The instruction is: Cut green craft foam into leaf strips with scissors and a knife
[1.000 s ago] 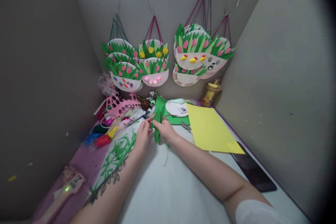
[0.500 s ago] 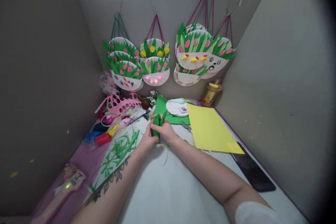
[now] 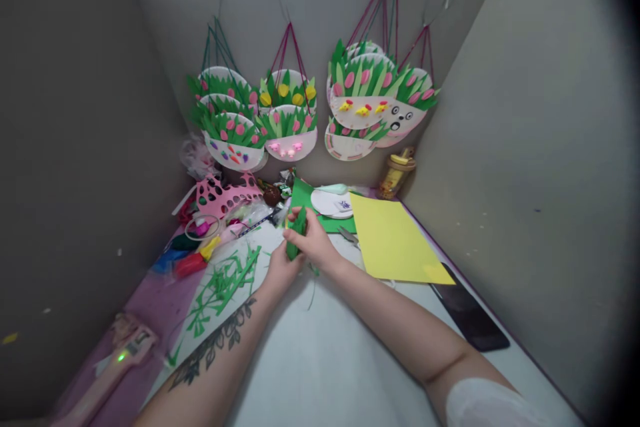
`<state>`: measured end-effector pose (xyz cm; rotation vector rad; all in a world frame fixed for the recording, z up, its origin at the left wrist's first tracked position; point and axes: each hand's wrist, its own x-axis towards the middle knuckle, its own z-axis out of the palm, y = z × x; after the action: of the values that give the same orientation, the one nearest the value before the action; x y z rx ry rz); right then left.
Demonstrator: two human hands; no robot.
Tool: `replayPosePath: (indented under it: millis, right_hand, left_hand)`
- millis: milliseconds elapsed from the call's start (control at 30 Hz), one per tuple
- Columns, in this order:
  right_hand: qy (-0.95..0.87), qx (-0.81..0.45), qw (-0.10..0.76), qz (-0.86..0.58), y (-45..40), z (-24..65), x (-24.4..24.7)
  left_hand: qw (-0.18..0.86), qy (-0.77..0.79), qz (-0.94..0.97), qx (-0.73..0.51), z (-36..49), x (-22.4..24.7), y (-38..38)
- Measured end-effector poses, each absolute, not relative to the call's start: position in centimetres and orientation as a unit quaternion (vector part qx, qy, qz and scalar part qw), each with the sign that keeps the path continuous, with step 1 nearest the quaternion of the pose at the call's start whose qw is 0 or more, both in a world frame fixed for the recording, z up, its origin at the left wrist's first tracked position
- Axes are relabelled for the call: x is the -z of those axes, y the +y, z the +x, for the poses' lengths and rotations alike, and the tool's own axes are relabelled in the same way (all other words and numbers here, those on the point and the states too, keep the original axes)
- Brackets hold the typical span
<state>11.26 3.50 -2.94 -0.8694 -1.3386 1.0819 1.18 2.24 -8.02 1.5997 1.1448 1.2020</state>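
A small bundle of green paper leaves (image 3: 297,235) is gripped between both hands above the middle of the white table (image 3: 320,360). My left hand (image 3: 281,263) closes around its lower left side. From the right, my right hand (image 3: 315,237) wraps it, with the thumb laid across the front. Some fingertips are hidden behind the paper. Left of the hands lies a loose heap of thin green paper scraps (image 3: 227,283). Just beyond the hands is a green paper sheet (image 3: 301,195) with a white paper plate (image 3: 327,203) on it.
To the right lie scissors (image 3: 349,235), a yellow sheet (image 3: 400,240) and a dark phone (image 3: 473,310). A yellow cup (image 3: 396,175) stands at the back. Pink perforated material (image 3: 227,195) and craft packets crowd the left. Decorated plate baskets (image 3: 363,110) hang on the back wall.
The leaf bundle has turned in the hands; its spread tips now sit closer together. My right hand has shifted upward around it. The whole view has moved slightly.
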Motion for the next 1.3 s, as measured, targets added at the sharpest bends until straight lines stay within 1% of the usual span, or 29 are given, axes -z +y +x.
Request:
replayPosePath:
  millis: [100,200,267,367,433,500,600,667,733,833,900,1033,1300]
  right_hand:
    - [-0.567,-0.446,0.584,-0.371,2.0,13.2,2.5]
    - [-0.566,-0.425,0.580,-0.402,-1.0,16.0,2.9]
    - [-0.570,-0.409,0.564,-0.436,-3.7,18.1,3.5]
    - [-0.599,-0.364,0.514,-0.494,-8.1,21.5,4.6]
    - [-0.613,-0.296,0.479,-0.554,-10.9,24.1,5.3]
    - [-0.597,-0.194,0.463,-0.626,-13.2,26.9,6.2]
    - [-0.500,-0.027,0.496,-0.710,-16.0,31.5,7.9]
    - [-0.450,0.035,0.490,-0.746,-17.3,34.2,9.1]
    - [-0.446,0.071,0.463,-0.763,-18.2,36.2,10.0]
    - [-0.472,0.094,0.426,-0.766,-18.9,37.6,10.9]
    - [-0.486,0.095,0.415,-0.763,-19.2,37.9,11.3]
    - [-0.490,0.093,0.407,-0.765,-19.2,37.9,11.5]
    - [-0.487,0.093,0.405,-0.768,-18.9,37.9,11.4]
  left_hand:
    - [0.397,0.474,0.623,-0.478,1.1,7.6,2.0]
    - [0.391,0.494,0.602,-0.490,1.3,7.2,1.8]
    - [0.381,0.508,0.583,-0.507,1.5,7.0,1.8]
    - [0.362,0.516,0.566,-0.532,1.7,7.0,1.8]
    - [0.373,0.513,0.575,-0.517,1.7,7.1,1.9]
    - [0.360,0.519,0.578,-0.516,1.7,7.3,2.0]
    - [0.333,0.534,0.561,-0.538,1.5,7.6,2.2]
    - [0.332,0.536,0.571,-0.526,1.5,7.8,2.3]
    - [0.345,0.531,0.596,-0.494,1.5,7.9,2.3]
    - [0.352,0.533,0.592,-0.491,1.5,8.1,2.5]
    - [0.350,0.541,0.585,-0.493,1.4,8.3,2.7]
    - [0.364,0.560,0.585,-0.461,1.3,8.7,3.2]
    - [0.382,0.562,0.550,-0.486,1.2,9.2,3.7]
